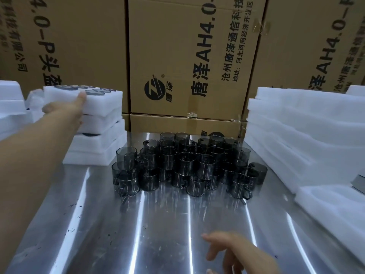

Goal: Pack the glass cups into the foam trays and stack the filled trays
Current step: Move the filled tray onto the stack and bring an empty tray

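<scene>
Several smoky grey glass cups (185,165) with handles stand bunched at the middle of the steel table (158,234). At the back left rises a stack of filled white foam trays (98,147). The top tray (102,101) shows cup rims in its holes. My left hand (67,107) reaches out to that top tray, thumb on its near face and fingers around its left side. My right hand (235,252) hovers low over the table's near edge, fingers spread, with nothing in it.
A tall pile of white foam trays (300,135) fills the right side, with one more tray (335,206) lying nearer. More foam (9,107) sits at the far left. Large printed cardboard boxes (189,56) wall off the back.
</scene>
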